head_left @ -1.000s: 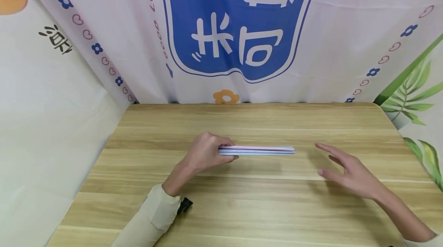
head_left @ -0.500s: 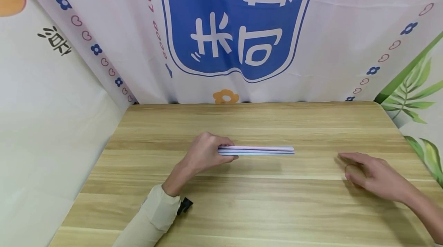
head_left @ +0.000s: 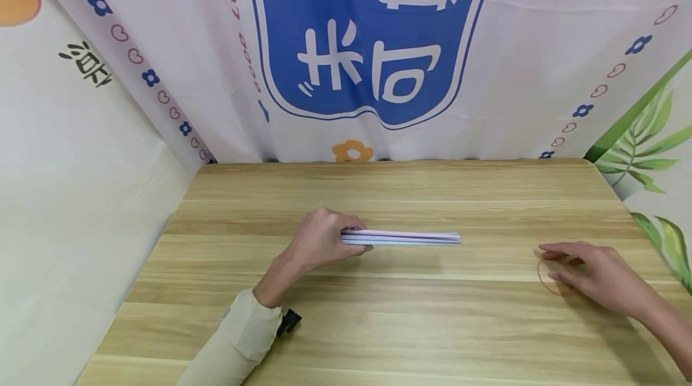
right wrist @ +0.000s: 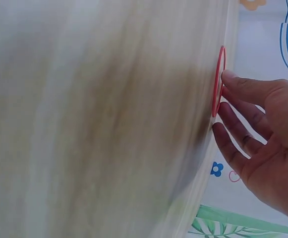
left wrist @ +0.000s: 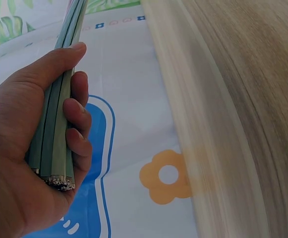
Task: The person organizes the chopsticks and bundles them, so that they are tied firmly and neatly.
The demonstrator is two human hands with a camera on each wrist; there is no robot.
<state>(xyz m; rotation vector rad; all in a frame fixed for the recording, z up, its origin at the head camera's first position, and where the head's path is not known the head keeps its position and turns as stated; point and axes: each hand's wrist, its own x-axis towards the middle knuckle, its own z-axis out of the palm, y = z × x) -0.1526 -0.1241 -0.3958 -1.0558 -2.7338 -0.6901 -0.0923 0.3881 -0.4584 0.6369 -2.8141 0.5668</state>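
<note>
My left hand [head_left: 325, 237] grips one end of a bundle of long thin sticks [head_left: 411, 238], pink, white and pale blue. They lie level, side by side, and point right. Up close in the left wrist view, the sticks [left wrist: 58, 139] look greenish, with uneven, speckled ends beside the palm. To the right, my right hand [head_left: 600, 272] hovers over a thin red ring like a rubber band [head_left: 547, 290], its thumb and fingers apart. In the right wrist view, the fingertips meet the edge of the red ring [right wrist: 216, 89]; whether they touch it I cannot tell.
A wood-grain table [head_left: 378, 326] spreads beneath both hands. Behind it hangs a printed cloth [head_left: 497, 86] with a blue panel. A black clip-like piece [head_left: 289, 322] shows at the left sleeve [head_left: 238, 338]. Leaf-patterned cloth [head_left: 643, 134] borders the table on the right.
My right hand has moved right and toward me, its fingers drawing closer together, and the red ring shows beside it. My left hand has stayed put, with the sticks tilting slightly.
</note>
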